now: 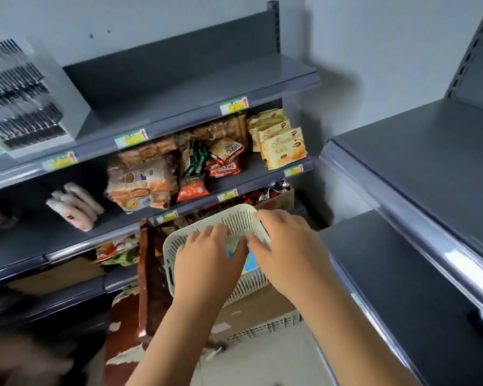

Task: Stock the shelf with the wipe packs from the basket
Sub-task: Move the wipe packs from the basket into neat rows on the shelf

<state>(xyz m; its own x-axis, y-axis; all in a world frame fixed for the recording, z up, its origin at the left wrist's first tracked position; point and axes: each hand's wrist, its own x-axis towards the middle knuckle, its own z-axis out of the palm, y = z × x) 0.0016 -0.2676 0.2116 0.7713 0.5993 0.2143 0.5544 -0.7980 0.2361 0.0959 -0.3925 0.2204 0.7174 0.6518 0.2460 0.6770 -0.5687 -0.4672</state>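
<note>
Head view looks down on both hands inside a white slotted basket that sits on a cardboard box on the floor. A wipe pack with blue and yellow print shows only as a sliver in the gap between the two hands, low in the basket. Too little of it shows to tell which way its long side runs or how many packs are there. The left hand has its fingers bent down into the basket. The right hand lies over the basket's right part, fingertips near the far rim. I cannot tell whether either hand has hold of the pack. A bare grey shelf stands just to the right, nearer the right hand, so that hand looks better placed to carry across
</note>
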